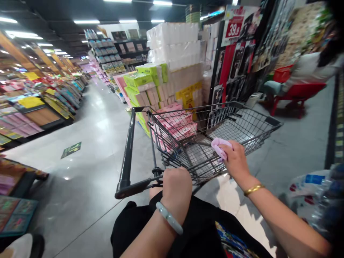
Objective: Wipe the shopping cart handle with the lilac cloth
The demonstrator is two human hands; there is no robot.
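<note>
A black wire shopping cart [199,154] stands sideways in front of me, with its handle [127,150] to the left. My left hand [177,184], with a pale bangle at the wrist, is closed in a fist on the cart's near side frame; its fingertips are hidden. In my right hand [236,159], which has a gold bracelet below it, is a bunched pink cloth [221,147]. The cloth is over the cart's near top rim, and part of it is covered by my fingers. Bare wire shows on the basket floor.
Pink packs [174,122] and green-and-white packs [142,82] are stacked behind the cart, near a yellow floor sign [189,98]. At right, a person sits on a red chair [303,91]. Plastic-wrapped goods [311,193] lie at lower right. Display tables [34,111] line the left aisle.
</note>
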